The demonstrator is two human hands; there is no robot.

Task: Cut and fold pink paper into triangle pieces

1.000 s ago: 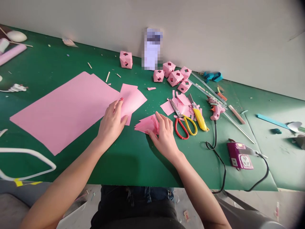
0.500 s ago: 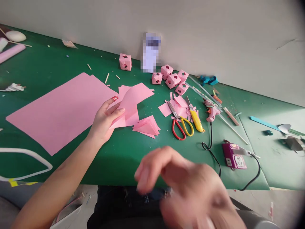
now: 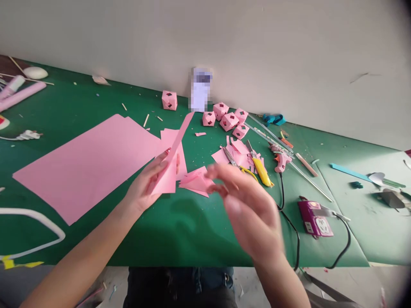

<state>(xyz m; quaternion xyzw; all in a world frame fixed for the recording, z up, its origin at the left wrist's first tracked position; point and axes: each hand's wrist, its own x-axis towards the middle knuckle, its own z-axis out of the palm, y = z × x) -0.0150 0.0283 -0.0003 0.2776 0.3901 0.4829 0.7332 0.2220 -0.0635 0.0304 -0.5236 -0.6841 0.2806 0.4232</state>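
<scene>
Firstly, at the left hand's outer side, the big sheet (image 3: pixel 86 169) lies flat, as it did before. The left hand (image 3: pixel 143 183) has turned its piece (image 3: pixel 166 177) up, so this now stands steeply, seen almost from the edge; the thumb and fingers grip its lower part. Just beyond these fingers, other pieces (image 3: pixel 181 161) lie flat. Between the hands is the folded stack (image 3: pixel 193 181), which the right hand touched one second ago. That right hand (image 3: pixel 253 209) has come forward from near the camera; its fingers are curved and apart, and it seems to hold nothing. Whether its tips touch the stack, I cannot tell. Beyond it lie the scissors (image 3: pixel 230 158) and the cutter (image 3: pixel 262 172). In my judgement, the work has now passed from the stack to this single piece.
</scene>
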